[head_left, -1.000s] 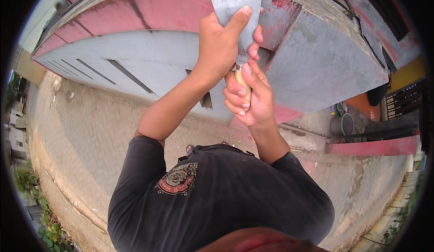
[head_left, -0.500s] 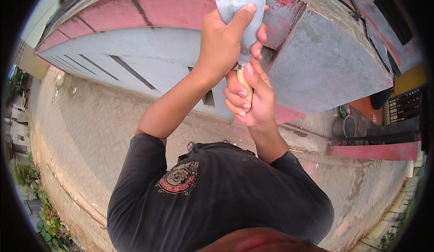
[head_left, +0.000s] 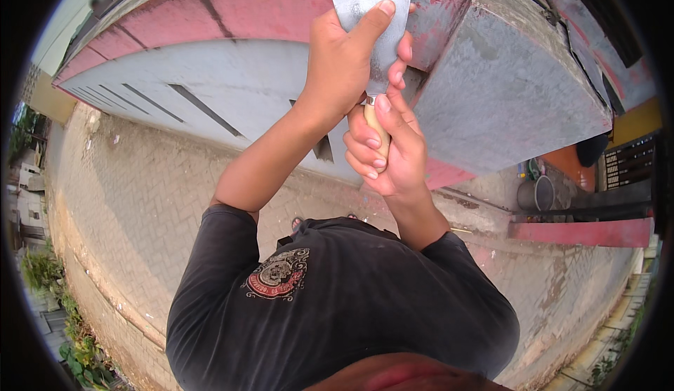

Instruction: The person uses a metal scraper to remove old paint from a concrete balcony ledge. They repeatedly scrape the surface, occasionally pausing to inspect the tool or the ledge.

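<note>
Scraper (head_left: 383, 57), slightly higher, grip unchanged

A grey bucket (head_left: 528, 196) is set near a low red ledge (head_left: 583, 232); paving (head_left: 168, 187) and green plants (head_left: 86, 358) are seen at left.

Small, barely legible lettering (head_left: 272, 292) along the red-banded emblem (head_left: 279, 272) on the dark shirt (head_left: 400, 293)

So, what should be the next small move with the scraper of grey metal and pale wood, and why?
Perhaps ease the left hand off the flat, flared metal blade, since the right hand is wrapped around the pale, rounded wooden handle.
</note>
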### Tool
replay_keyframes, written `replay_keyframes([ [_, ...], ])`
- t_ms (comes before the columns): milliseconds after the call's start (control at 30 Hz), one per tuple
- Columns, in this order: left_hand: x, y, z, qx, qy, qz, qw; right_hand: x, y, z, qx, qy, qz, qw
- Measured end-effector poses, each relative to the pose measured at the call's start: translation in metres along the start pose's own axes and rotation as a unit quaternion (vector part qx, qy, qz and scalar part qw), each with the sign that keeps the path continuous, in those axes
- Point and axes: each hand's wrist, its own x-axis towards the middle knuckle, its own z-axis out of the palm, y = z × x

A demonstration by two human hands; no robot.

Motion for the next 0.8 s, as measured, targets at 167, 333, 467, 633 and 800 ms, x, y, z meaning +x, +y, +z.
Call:
replay_keyframes([
  [167, 0.001, -0.001, 0.000, 0.017, 0.006, -0.019, 1.000, 0.001, -0.001, -0.001, -0.009, -0.007, -0.015, 1.000],
  [333, 0.003, -0.001, 0.001, 0.001, 0.006, 0.004, 1.000, 0.002, -0.005, -0.002, -0.037, 0.008, -0.003, 0.999],
  [467, 0.001, -0.003, 0.002, -0.002, -0.009, 0.004, 1.000, -0.001, -0.005, -0.002, -0.056, -0.014, -0.018, 0.998],
  [633, 0.002, -0.004, 0.004, 0.001, 0.005, 0.001, 1.000, 0.000, -0.006, -0.005, -0.063, 0.004, -0.006, 0.998],
  [800, 0.010, 0.002, 0.010, -0.019, 0.013, 0.027, 0.999, 0.009, -0.018, 0.000, -0.073, 0.006, -0.001, 0.997],
])
